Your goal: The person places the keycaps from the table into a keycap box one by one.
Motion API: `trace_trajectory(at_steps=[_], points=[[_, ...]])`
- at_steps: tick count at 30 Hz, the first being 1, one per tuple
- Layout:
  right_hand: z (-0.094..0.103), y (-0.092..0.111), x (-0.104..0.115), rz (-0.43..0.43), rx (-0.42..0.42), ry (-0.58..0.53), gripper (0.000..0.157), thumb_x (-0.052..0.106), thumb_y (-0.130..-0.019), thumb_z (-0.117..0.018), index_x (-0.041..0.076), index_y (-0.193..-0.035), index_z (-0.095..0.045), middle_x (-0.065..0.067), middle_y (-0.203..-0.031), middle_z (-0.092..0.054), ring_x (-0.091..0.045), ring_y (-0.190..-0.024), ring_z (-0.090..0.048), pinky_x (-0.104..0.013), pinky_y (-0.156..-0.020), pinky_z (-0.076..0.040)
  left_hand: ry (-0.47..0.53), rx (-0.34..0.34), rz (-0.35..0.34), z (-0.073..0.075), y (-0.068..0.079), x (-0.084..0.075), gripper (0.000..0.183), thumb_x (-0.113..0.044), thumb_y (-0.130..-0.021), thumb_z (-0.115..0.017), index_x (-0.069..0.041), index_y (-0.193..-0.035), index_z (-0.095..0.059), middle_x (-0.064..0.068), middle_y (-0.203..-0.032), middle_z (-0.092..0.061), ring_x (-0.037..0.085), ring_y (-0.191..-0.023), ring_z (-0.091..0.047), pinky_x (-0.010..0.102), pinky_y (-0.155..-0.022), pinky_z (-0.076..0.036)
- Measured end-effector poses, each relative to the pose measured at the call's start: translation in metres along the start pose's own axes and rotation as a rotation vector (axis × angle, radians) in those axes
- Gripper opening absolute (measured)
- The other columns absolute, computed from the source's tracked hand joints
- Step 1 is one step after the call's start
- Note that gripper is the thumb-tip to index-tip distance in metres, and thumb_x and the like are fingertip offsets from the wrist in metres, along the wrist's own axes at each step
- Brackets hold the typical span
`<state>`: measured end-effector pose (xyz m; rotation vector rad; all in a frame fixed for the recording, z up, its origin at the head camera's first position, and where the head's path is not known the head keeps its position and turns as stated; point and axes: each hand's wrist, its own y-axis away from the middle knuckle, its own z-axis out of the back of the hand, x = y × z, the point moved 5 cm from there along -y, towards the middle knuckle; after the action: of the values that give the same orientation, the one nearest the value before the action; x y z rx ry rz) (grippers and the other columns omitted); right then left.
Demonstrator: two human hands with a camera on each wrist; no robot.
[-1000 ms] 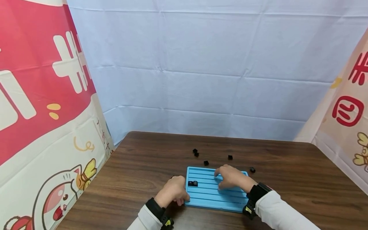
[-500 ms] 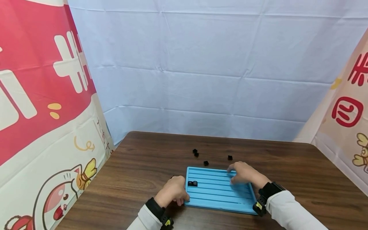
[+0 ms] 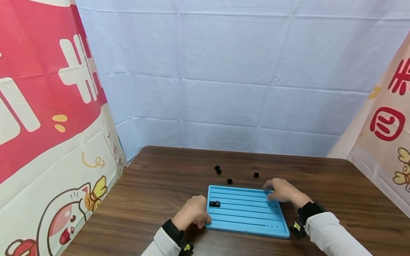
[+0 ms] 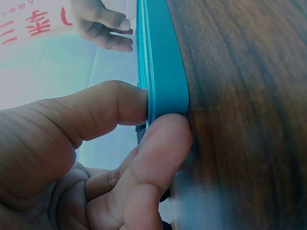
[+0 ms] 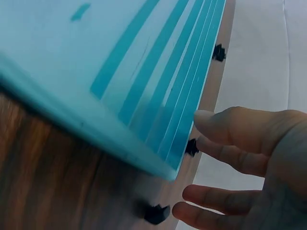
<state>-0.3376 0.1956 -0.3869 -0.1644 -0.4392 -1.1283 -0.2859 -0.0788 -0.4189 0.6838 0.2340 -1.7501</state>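
Note:
My left hand point(image 3: 193, 211) grips the left edge of a shallow ridged blue tray point(image 3: 246, 218) lying on the table. In the left wrist view its thumb and a finger pinch the rim point(image 4: 165, 76). Two small black pieces like keycaps point(image 3: 217, 204) sit side by side in one channel near the tray's left edge. Over the far right corner hovers my right hand point(image 3: 283, 190), fingers apart and loosely bent, with nothing seen in them. In the right wrist view, a black keycap-like piece point(image 5: 156, 214) lies on the table close to its fingertips; the hand hides it in the head view.
Several more black pieces lie behind the tray: one just behind it point(image 3: 229, 181), one farther right point(image 3: 256, 175), and a touching or near-touching pair point(image 3: 217, 170). The brown wooden table point(image 3: 153, 192) ends at a pale cloth backdrop point(image 3: 224, 106).
My right hand has moved right across the tray to its far right corner, uncovering the tray's right side and covering the piece beyond. My left hand and the two pieces in the channel stay put.

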Motion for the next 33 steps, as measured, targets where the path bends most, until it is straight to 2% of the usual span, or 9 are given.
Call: trace_trajectory(at_steps=[7, 23, 33], points=[[0.004, 0.001, -0.013, -0.015, 0.002, -0.064, 0.035, 0.004, -0.080, -0.069, -0.007, -0.112, -0.060, -0.020, -0.109, -0.060, -0.040, -0.099, -0.055, -0.046, -0.076, -0.047, 0.005, 0.007, 0.006, -0.001, -0.001, 0.001, 0.026, -0.006, -0.072, -0.074, -0.006, -0.051, -0.059, 0.000, -0.043, -0.054, 0.015, -0.040, -0.056, 0.023, -0.038, -0.035], [0.007, 0.004, -0.043, -0.025, -0.018, -0.038, 0.031, 0.004, -0.082, -0.067, -0.008, -0.109, -0.061, -0.021, -0.104, -0.059, -0.040, -0.095, -0.056, -0.050, -0.075, -0.045, 0.012, 0.014, 0.001, -0.002, -0.003, 0.003, 0.026, -0.006, -0.071, -0.075, -0.005, -0.051, -0.059, 0.000, -0.043, -0.054, 0.014, -0.040, -0.056, 0.024, -0.039, -0.038], [0.006, 0.004, -0.053, -0.043, -0.014, -0.063, 0.031, 0.001, -0.081, -0.064, -0.008, -0.110, -0.060, -0.021, -0.105, -0.059, -0.033, -0.089, -0.057, -0.045, -0.071, -0.046, 0.040, 0.024, 0.009, -0.002, -0.003, 0.002, 0.025, -0.004, -0.072, -0.074, -0.005, -0.052, -0.059, 0.002, -0.044, -0.055, 0.016, -0.041, -0.056, 0.024, -0.038, -0.035]])
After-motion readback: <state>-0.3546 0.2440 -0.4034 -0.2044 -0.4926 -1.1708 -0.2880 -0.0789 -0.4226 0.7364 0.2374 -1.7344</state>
